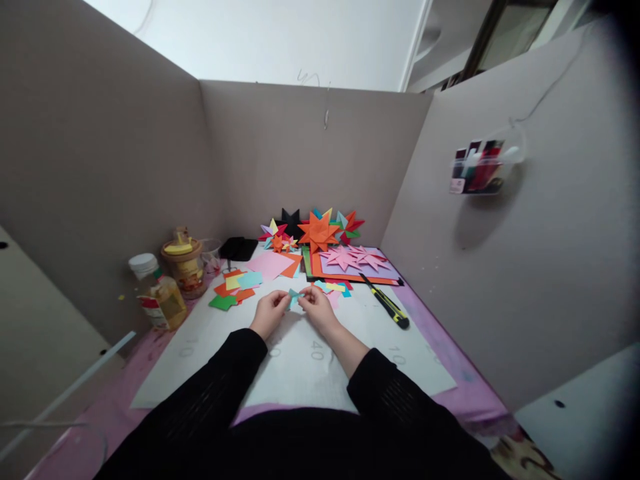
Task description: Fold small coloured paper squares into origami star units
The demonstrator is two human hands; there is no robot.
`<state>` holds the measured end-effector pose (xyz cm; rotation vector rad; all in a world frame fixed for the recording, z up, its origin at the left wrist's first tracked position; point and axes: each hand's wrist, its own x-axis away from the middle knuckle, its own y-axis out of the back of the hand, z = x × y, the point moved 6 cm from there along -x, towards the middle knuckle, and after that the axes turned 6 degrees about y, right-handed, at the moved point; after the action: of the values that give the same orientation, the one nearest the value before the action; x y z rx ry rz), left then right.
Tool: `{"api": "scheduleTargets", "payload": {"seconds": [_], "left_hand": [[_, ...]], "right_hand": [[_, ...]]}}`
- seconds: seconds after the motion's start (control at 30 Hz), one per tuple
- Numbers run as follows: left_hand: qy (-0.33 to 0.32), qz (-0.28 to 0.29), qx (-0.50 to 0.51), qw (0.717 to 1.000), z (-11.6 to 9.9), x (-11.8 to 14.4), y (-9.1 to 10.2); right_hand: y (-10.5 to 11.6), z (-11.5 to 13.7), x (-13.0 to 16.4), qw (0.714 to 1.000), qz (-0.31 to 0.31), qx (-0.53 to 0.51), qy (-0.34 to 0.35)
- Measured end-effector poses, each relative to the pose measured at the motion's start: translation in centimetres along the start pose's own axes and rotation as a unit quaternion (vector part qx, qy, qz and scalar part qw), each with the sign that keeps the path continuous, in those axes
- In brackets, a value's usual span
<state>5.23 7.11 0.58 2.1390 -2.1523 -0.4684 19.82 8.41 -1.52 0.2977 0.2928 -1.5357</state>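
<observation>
Head view: both hands meet over the white sheet (310, 360) at the middle of the tabletop (450, 373). The left hand (270, 312) and right hand (316, 308) each pinch one end of a small light-blue paper piece (294, 297), fingers pressed together on it, the piece held just above the sheet. At 12 o'clock from the hands lie folded paper stars (320, 233) and pink stars (353, 257) on stacked sheets; at 10 o'clock, loose paper squares (235, 287); at 9 o'clock, a bottle (160, 293) and jar (184, 267); at 2 o'clock, a cutter (387, 303). Judgement: the small piece could tear or crease off-line if pulled unevenly; a sleeve sweep could scatter the squares.
</observation>
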Motion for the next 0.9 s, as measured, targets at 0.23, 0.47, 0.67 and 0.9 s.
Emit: {"api": "scheduleTargets", "payload": {"seconds": [0.23, 0.47, 0.67, 0.9], "left_hand": [[-0.074, 0.002, -0.065, 0.995, -0.6, -0.1, -0.1], [-0.007, 0.019, 0.055, 0.998, 0.2, -0.2, -0.4], [-0.035, -0.007, 0.021, 0.999, -0.1, -0.4, 0.2], [-0.010, 0.014, 0.020, 1.000, -0.2, -0.2, 0.2]], "right_hand": [[-0.6, 1.2, 0.4, 0.998, 0.038, 0.049, 0.010], [0.1, 0.3, 0.0, 0.999, -0.008, 0.042, -0.024], [-0.4, -0.1, 0.2, 0.997, 0.019, -0.007, -0.079], [-0.7, 0.3, 0.2, 0.998, 0.031, -0.030, -0.051]]}}
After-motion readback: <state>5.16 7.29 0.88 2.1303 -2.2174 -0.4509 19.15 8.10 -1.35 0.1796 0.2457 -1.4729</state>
